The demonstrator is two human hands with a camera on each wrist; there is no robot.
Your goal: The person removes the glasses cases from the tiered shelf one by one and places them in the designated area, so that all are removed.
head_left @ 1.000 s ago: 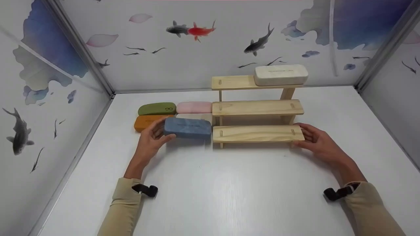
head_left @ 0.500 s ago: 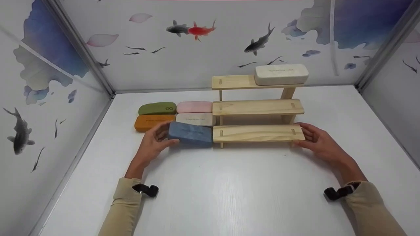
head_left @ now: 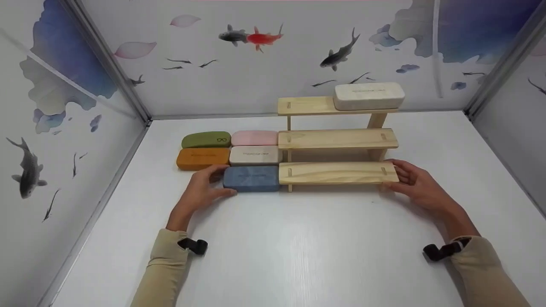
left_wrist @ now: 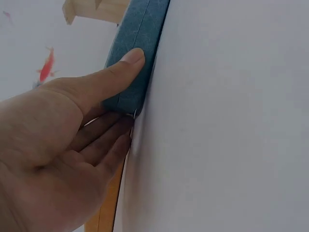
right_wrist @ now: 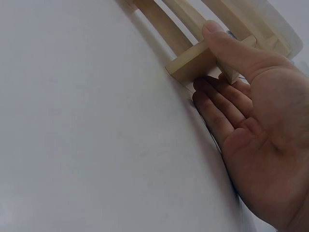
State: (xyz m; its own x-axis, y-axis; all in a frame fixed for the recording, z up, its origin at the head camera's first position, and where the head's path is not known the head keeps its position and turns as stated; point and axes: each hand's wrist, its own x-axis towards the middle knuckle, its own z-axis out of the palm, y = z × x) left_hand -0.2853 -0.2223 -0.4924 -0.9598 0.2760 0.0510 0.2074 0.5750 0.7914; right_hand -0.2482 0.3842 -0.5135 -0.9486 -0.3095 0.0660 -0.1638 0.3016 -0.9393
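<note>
A blue glasses case (head_left: 251,179) lies flat on the table, its right end against the lowest shelf of a three-step wooden rack (head_left: 337,174). My left hand (head_left: 200,192) pinches the case's left end. In the left wrist view the thumb lies on the blue case's (left_wrist: 128,96) front face, with the fingers at its end and behind it, partly hidden. At the rack's right end, my right hand (head_left: 420,187) holds the lowest step. The right wrist view has the thumb on the rack's (right_wrist: 200,63) end and the fingers against its underside.
Behind the blue case stand a white case (head_left: 256,155), an orange case (head_left: 203,158), a green case (head_left: 206,139) and a pink case (head_left: 255,137), close together. Another white case (head_left: 369,96) sits on the top shelf's right. Printed walls enclose the white table (head_left: 307,247).
My left hand has lowered the blue case from a tilted, raised position toward the front onto the table, uncovering the white case behind. The right hand stays at the rack.
</note>
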